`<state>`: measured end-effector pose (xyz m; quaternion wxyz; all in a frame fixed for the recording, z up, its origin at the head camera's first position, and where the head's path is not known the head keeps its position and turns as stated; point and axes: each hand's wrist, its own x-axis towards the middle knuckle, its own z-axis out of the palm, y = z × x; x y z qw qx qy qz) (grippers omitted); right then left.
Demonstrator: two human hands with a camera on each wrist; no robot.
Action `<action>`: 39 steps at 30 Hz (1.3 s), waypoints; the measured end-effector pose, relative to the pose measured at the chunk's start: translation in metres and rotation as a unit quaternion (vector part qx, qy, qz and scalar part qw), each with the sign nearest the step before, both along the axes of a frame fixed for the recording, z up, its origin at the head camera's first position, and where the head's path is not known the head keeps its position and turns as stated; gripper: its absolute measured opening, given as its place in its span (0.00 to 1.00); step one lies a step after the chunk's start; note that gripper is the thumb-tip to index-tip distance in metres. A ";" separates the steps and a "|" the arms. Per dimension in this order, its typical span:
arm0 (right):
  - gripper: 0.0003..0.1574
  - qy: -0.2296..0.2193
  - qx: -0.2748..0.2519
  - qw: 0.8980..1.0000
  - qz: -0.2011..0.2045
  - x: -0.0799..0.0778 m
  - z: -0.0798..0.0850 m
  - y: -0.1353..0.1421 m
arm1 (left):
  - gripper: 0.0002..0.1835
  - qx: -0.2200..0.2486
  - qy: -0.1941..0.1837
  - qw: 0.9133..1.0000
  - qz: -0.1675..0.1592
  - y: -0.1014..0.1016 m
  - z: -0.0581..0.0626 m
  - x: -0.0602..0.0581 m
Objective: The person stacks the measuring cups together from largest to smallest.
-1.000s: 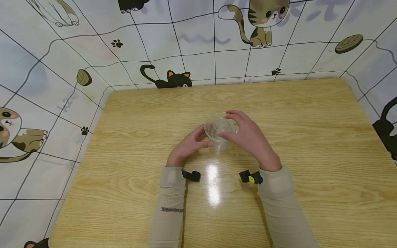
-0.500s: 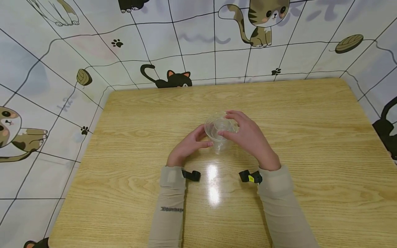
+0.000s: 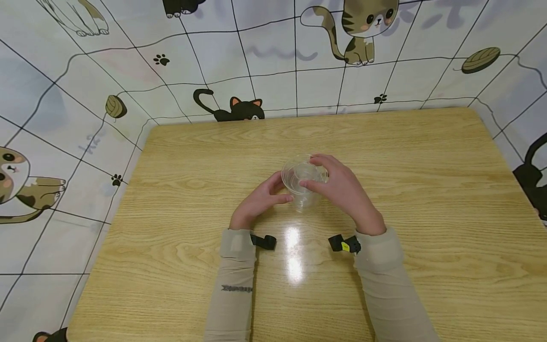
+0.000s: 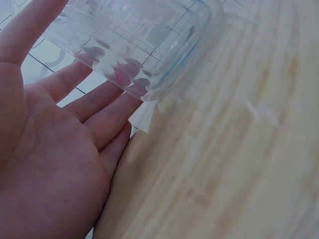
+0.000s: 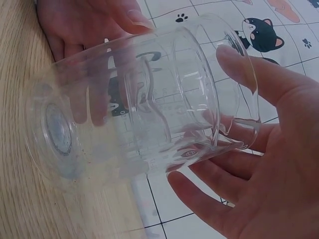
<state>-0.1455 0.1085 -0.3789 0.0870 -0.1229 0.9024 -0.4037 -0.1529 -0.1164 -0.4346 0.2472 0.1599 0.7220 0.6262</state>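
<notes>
A clear glass beaker (image 3: 304,204) stands upright on the wooden table, with a smaller clear beaker (image 5: 232,107) nested in its top and its rim sticking out. Faint printed marks show on the glass in the left wrist view. My left hand (image 3: 260,199) holds the outer beaker from the left, thumb on the near side and fingers behind it. From the right, my right hand (image 3: 345,190) holds the inner beaker at its rim, thumb on one side and fingers on the other. Where the two glasses touch is hard to make out.
The wooden table (image 3: 179,266) stretches around both forearms. Behind it and at the sides stand walls with a cat-print tile pattern (image 3: 278,52). Black straps (image 3: 264,242) sit at the wrists, and a light glare lies on the tabletop.
Almost nothing differs. My right hand has dipped very slightly on the inner beaker; my left hand and the outer beaker stay put.
</notes>
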 end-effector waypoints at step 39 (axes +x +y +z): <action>0.44 -0.036 0.027 0.999 -0.020 0.002 0.006 -0.011 | 0.36 0.029 0.003 1.000 -0.004 0.002 -0.002 -0.001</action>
